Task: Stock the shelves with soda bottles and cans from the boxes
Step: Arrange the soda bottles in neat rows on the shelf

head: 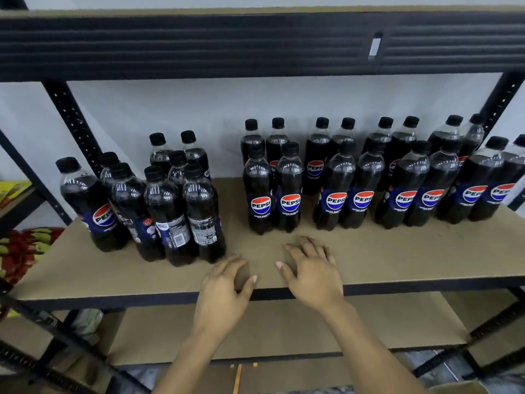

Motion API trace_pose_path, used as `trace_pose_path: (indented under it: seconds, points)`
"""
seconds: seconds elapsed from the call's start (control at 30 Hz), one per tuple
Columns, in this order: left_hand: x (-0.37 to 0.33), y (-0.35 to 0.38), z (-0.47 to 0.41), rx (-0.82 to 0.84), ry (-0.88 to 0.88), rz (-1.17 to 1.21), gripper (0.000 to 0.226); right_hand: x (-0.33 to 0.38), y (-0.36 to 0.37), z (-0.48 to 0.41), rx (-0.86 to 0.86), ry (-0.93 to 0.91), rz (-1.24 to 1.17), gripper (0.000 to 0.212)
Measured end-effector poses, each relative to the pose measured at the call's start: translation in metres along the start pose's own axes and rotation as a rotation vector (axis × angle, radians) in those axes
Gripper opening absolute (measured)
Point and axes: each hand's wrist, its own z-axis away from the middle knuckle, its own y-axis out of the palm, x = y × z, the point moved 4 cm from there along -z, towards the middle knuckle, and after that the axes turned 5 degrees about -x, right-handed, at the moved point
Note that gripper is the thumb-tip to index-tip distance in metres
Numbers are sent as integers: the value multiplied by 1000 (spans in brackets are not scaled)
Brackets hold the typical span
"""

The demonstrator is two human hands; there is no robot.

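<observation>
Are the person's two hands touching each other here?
Apart. The head view shows bare shelf board between the left hand and the right hand.

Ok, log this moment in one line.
left hand: open, empty | right hand: open, empty | bottles: upright on shelf | hands: over shelf front edge

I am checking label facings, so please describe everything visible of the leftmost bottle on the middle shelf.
The leftmost bottle is clear plastic, holds dark cola and has a black cap on. Its blue label shows the Pepsi logo towards the camera. It stands on the brown shelf board, at the left end, beside other bottles; whether they touch is unclear.
</observation>
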Motion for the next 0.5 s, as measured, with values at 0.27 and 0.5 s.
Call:
trace_pose_path:
  seconds: [0.27,0.5]
  points:
    - [28,-76,12,-620,-416,269,33,33,0,-7,18,-90,-203,46]
    - [68,-86,-26,-457,-435,203,74,97,11,-30,102,68,-851,73]
